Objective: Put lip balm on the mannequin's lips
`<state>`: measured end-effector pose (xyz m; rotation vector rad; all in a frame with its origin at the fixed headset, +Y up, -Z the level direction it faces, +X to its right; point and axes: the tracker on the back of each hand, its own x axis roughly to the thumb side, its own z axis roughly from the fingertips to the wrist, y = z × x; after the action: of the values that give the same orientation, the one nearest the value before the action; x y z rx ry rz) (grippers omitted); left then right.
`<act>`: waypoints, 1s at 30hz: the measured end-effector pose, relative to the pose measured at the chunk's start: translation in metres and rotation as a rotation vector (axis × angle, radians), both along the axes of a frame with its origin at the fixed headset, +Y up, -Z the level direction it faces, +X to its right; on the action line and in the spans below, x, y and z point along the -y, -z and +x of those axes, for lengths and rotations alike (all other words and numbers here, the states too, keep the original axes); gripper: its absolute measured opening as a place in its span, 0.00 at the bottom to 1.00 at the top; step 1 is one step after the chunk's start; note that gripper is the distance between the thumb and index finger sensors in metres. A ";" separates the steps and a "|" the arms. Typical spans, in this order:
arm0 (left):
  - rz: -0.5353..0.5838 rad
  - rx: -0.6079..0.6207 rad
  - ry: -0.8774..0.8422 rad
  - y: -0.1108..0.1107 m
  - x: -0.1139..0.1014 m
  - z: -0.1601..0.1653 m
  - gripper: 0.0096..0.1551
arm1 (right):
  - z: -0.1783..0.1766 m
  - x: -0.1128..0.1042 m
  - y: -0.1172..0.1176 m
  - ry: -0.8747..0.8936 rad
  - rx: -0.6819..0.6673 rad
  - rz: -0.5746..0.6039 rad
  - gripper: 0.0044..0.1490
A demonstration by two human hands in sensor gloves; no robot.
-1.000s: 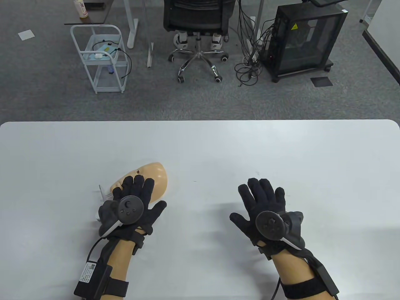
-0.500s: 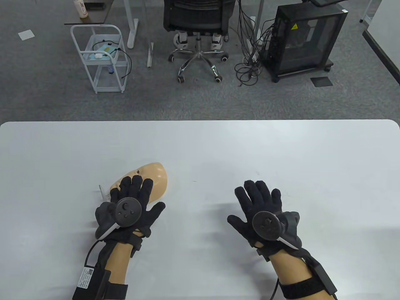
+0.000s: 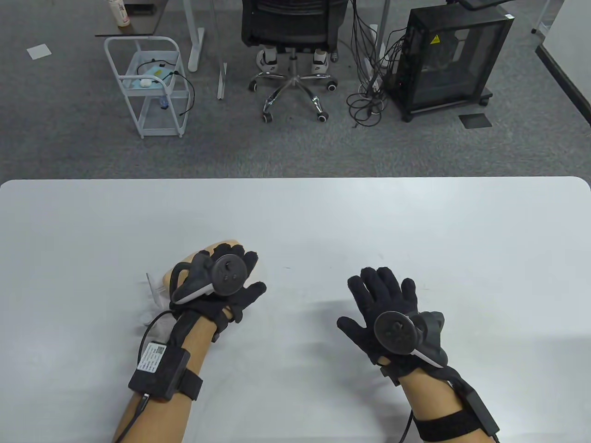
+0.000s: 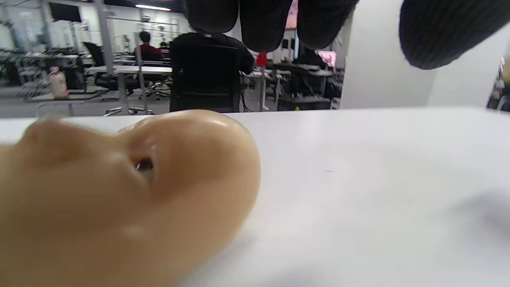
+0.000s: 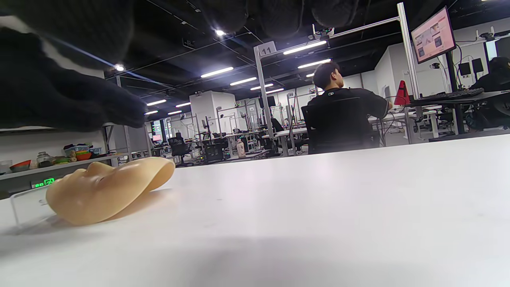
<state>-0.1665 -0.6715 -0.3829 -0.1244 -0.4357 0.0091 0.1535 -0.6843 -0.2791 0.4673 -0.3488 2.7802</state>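
A tan mannequin face [image 3: 227, 242] lies on the white table [image 3: 323, 217], mostly hidden under my left hand in the table view. It shows close up in the left wrist view [image 4: 119, 191] and at the left in the right wrist view [image 5: 107, 187]. My left hand [image 3: 244, 273] is over the face with fingers spread and holds nothing; its fingertips [image 4: 263, 20] hang above the forehead. My right hand [image 3: 364, 300] is flat, fingers spread and empty, over the table to the right. No lip balm is in view.
A clear plastic stand [image 3: 152, 286] sits at the chin end of the face, also in the right wrist view [image 5: 24, 207]. Beyond the table's far edge are an office chair [image 3: 293, 27], a white cart [image 3: 147, 87] and a black cabinet [image 3: 448, 60].
My left hand has moved forward and to the right, from the lower part of the face to over its upper part. My right hand has barely moved.
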 end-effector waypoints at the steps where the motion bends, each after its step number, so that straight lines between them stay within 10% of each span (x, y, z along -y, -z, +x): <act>1: -0.012 0.015 0.045 0.010 -0.001 0.006 0.44 | 0.001 -0.001 0.000 0.002 0.002 0.000 0.56; 14: -0.356 -0.018 0.514 0.093 0.033 0.024 0.47 | 0.007 -0.008 -0.001 -0.014 0.036 0.024 0.56; 30: -0.391 0.141 0.694 0.104 0.066 0.033 0.39 | 0.003 -0.001 0.002 -0.038 0.011 -0.032 0.55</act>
<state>-0.1332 -0.7372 -0.4868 -0.6597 -0.5094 -0.6023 0.1566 -0.6829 -0.2811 0.4552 -0.3008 2.8214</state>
